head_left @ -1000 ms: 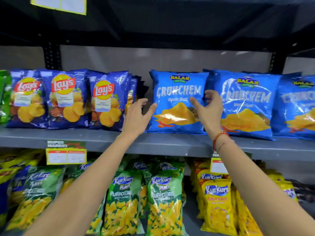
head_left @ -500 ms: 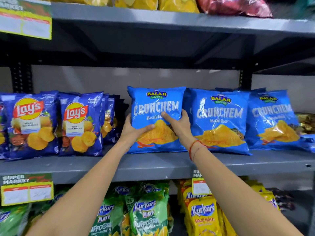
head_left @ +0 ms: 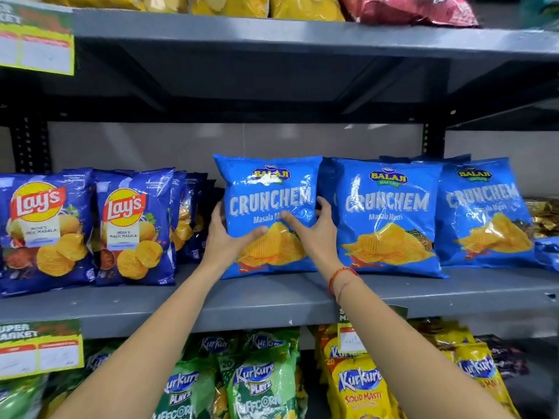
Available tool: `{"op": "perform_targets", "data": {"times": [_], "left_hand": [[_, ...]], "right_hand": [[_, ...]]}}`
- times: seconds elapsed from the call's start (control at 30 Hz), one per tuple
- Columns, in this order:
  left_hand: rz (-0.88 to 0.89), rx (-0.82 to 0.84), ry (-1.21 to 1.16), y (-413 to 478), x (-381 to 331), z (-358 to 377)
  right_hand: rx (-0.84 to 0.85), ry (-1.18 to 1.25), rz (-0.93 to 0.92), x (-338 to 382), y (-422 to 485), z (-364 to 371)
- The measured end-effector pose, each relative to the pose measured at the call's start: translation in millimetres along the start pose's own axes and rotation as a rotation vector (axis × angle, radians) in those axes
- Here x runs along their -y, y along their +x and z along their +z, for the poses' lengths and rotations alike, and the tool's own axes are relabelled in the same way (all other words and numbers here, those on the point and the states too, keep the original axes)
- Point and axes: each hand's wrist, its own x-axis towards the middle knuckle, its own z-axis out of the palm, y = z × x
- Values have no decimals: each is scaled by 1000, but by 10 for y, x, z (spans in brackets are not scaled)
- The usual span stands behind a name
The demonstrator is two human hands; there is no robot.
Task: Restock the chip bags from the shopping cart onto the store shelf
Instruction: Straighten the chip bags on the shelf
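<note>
A bright blue Crunchem chip bag [head_left: 267, 189] stands upright on the grey middle shelf [head_left: 272, 297]. My left hand [head_left: 225, 240] grips its left edge, thumb across the front. My right hand [head_left: 317, 234] grips its right edge, fingers behind and thumb on the front. Two more Crunchem bags [head_left: 388, 219] stand to its right, touching it. The shopping cart is not in view.
Dark blue Lay's bags [head_left: 130, 228] line the shelf on the left, with a small gap before the held bag. Green and yellow Kurkure bags [head_left: 260, 382] fill the shelf below. Yellow and red bags [head_left: 302, 7] lie on the top shelf. Price tags [head_left: 39, 346] hang on the shelf edges.
Both hands were open beside the Crunchem bag, then closed on its two edges. The view has tilted up, so the shelf sits lower in frame.
</note>
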Motion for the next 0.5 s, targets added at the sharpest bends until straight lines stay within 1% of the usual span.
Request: {"op": "perform_targets", "data": {"times": [0.07, 0.13, 0.2, 0.23, 0.3, 0.37, 0.43, 0.5], "left_hand": [[123, -184, 70, -51, -73, 4], [304, -335, 151, -118, -167, 46], [467, -373, 215, -189, -304, 179], [539, -345, 255, -217, -374, 284], [668, -214, 332, -307, -529, 554], [729, -65, 378, -373, -600, 851], [685, 28, 362, -400, -644, 1135], [553, 74, 295, -393, -669, 1387]], "right_hand": [[-47, -65, -87, 70, -42, -63], [-102, -142, -175, 160, -80, -183], [-141, -174, -248, 260, -92, -355], [-162, -178, -274, 305, -88, -457], [-214, -189, -306, 343, -48, -662], [-284, -223, -326, 318, 31, -876], [-356, -265, -308, 242, 138, -1105], [-403, -311, -235, 139, 240, -1329]]}}
